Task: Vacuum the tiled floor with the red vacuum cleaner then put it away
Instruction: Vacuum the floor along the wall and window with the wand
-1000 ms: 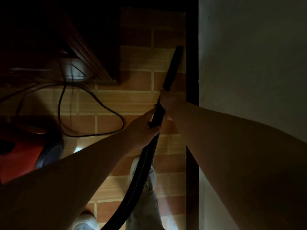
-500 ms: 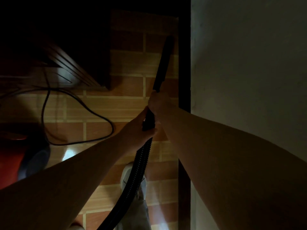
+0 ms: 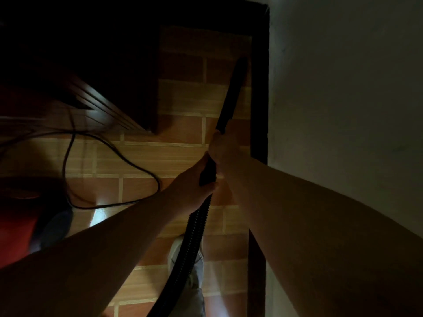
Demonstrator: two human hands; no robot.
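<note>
Left hand (image 3: 194, 181), right hand (image 3: 223, 148) grip wand (image 3: 230, 99)

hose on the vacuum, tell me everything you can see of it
The hose is black, ribbed and looks like flexible plastic. It rises from the bottom edge, crossing over a shoe, to the left hand, which grips its smooth end. Above it the right hand grips a smooth rigid tube that slants toward the tiled floor beside the dark skirting.

Two hands (image 3: 194, 181) (image 3: 223, 148), one hose (image 3: 196, 229), one cord (image 3: 158, 184)
</note>
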